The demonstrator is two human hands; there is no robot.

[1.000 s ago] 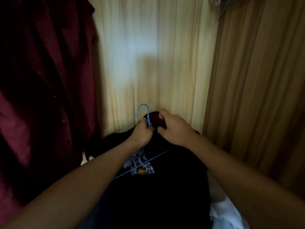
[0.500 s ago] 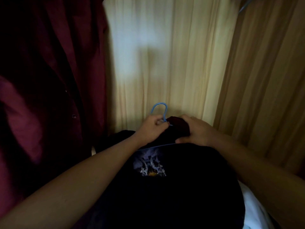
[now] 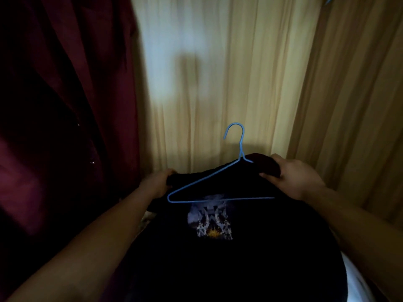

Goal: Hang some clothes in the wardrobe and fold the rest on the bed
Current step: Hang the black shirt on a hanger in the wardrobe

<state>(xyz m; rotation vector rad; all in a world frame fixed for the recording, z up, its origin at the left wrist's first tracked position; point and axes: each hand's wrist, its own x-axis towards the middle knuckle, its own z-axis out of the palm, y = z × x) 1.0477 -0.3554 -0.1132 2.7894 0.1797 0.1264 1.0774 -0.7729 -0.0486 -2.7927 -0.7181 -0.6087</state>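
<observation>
- Hands have spread apart since a moment ago: both were bunched at the hook, and now the left hand (image 3: 159,182) is out at one shoulder of the black T-shirt (image 3: 218,269), with far more of the blue wire hanger (image 3: 205,176) on show.
- Left hand grips the shirt's edge, fingers curled over the dark cloth, just beside the hanger's left corner.
- Right hand (image 3: 294,177) clutches the bunched cloth near the collar, thumb on top, right beside the base of the hook.
- Between the two hands the hanger lies across the shirt's front, its hook sticking up past the collar toward the cream curtain (image 3: 207,73).
- Its right shoulder slips under the cloth by the right hand; how far in it goes I cannot tell.
- Below the hanger's bottom bar sits a pale printed graphic (image 3: 212,223).
- On the left hangs a maroon shirt (image 3: 54,105); on the right, a tan curtain (image 3: 349,105).
- White fabric (image 3: 357,284) peeks out low right, under the shirt.
</observation>
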